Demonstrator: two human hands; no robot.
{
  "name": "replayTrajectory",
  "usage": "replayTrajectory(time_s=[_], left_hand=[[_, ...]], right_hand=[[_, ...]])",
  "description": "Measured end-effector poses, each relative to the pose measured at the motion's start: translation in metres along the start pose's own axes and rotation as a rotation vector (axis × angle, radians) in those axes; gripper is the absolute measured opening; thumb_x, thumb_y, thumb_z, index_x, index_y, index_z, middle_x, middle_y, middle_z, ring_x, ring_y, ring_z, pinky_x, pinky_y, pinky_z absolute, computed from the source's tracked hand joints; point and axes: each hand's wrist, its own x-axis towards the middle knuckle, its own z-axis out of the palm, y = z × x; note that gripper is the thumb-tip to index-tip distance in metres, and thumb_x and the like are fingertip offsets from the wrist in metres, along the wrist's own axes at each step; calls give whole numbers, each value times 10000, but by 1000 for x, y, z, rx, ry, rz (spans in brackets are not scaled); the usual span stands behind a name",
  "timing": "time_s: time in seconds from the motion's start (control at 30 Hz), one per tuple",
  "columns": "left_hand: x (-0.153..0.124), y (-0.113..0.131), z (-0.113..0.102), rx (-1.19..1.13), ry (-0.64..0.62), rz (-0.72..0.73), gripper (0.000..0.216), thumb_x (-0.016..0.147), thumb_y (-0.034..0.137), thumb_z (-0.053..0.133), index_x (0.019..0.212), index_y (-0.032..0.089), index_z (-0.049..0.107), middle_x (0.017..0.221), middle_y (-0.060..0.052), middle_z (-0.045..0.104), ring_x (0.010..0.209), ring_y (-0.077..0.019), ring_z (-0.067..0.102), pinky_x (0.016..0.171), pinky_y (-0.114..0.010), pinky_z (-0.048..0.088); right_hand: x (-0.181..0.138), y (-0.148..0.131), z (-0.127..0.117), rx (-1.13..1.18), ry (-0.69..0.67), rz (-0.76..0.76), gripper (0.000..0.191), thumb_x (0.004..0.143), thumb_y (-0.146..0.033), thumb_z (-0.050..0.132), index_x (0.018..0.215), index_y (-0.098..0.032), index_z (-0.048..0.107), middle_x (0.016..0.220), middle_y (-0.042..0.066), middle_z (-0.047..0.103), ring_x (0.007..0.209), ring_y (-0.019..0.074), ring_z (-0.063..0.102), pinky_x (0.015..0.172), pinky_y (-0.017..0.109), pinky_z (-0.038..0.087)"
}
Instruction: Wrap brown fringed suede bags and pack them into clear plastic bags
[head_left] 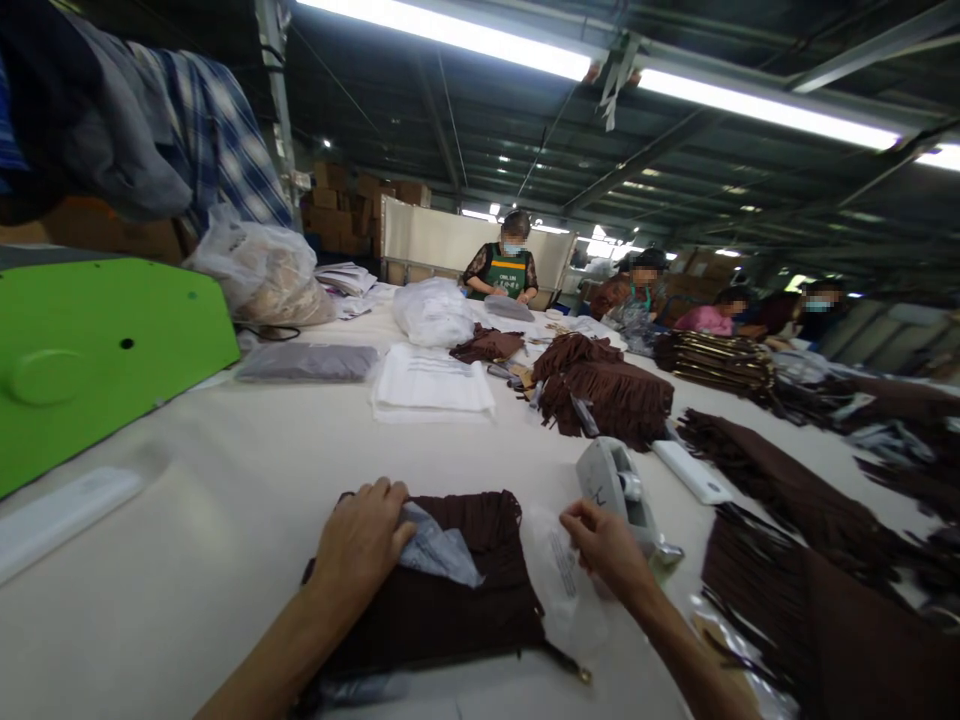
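Note:
A folded dark brown fringed garment (450, 600) lies on the white table (247, 480) right in front of me. My left hand (364, 545) presses on its top left and pinches a grey-blue label or cloth scrap (442, 555) lying on it. My right hand (607, 545) grips the edge of a clear plastic bag (559, 580) printed with small text, at the garment's right side. Part of the garment lies under the bag.
A grey tape dispenser (619, 485) stands just beyond my right hand. Piles of brown fringed garments (611, 395) fill the right side. A green machine cover (97, 350) sits at left, stacked bags (431, 385) in the middle. Several people work at the far end.

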Motion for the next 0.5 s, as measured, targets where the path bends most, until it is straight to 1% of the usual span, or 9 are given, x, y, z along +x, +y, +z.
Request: replayTrajectory(time_s=[0.07, 0.1, 0.13, 0.17, 0.2, 0.27, 0.3, 0.4, 0.5], left_hand=[[-4, 4, 3, 93, 126, 74, 328, 838, 168, 532, 1161, 172, 586, 1202, -144, 597, 1104, -314, 528, 914, -437, 375], [-6, 6, 4, 126, 173, 127, 329, 845, 161, 535, 1169, 184, 586, 1217, -133, 589, 1106, -306, 521, 922, -435, 372], [-9, 8, 5, 140, 191, 185, 290, 857, 164, 534, 1135, 202, 605, 1191, -112, 603, 1084, -292, 530, 915, -425, 378], [-11, 9, 7, 137, 171, 237, 234, 866, 169, 534, 1073, 218, 631, 1136, -88, 625, 1045, -277, 547, 896, -411, 388], [-13, 11, 8, 117, 117, 271, 183, 867, 175, 539, 1002, 230, 649, 1073, -65, 643, 999, -263, 564, 868, -397, 399], [-16, 13, 11, 75, -5, 292, 128, 855, 188, 554, 891, 245, 663, 980, -31, 659, 928, -248, 586, 812, -378, 409], [-17, 14, 13, 57, -49, 284, 124, 844, 194, 560, 871, 253, 665, 965, -23, 663, 912, -246, 593, 792, -376, 410], [-18, 16, 17, 19, -108, 254, 218, 778, 201, 587, 957, 284, 679, 1054, -21, 674, 970, -260, 603, 817, -396, 415], [-17, 19, 21, 2, -153, 264, 479, 656, 175, 622, 1118, 300, 660, 1253, -43, 630, 1152, -303, 550, 946, -466, 396]], right_hand=[[9, 4, -1, -102, 15, -36, 159, 804, -308, 508, 692, -206, 558, 560, -16, 579, 524, 162, 570, 523, 261, 402], [12, 4, 0, -163, 22, -58, 137, 790, -265, 528, 677, -200, 571, 597, 1, 608, 585, 171, 586, 575, 269, 403], [14, 3, 2, -222, 28, -80, 122, 780, -228, 543, 671, -193, 585, 642, 19, 635, 643, 179, 596, 619, 275, 397], [15, 1, 4, -276, 32, -96, 116, 775, -198, 551, 670, -186, 597, 680, 35, 653, 685, 185, 599, 647, 278, 386], [16, -2, 5, -324, 33, -108, 115, 779, -175, 551, 681, -180, 609, 712, 46, 666, 709, 187, 602, 660, 279, 378], [17, -9, 2, -405, 35, -128, 119, 801, -153, 547, 720, -173, 631, 758, 56, 683, 731, 184, 607, 669, 273, 368], [18, -12, -2, -441, 38, -138, 117, 813, -152, 548, 743, -173, 639, 782, 55, 690, 745, 182, 611, 675, 269, 366], [23, -19, -24, -552, 66, -149, 110, 850, -173, 550, 807, -182, 652, 853, 58, 702, 811, 191, 620, 696, 269, 361], [31, -22, -43, -663, 55, -142, 80, 836, -179, 588, 826, -188, 667, 869, 73, 712, 821, 219, 632, 686, 290, 359]])
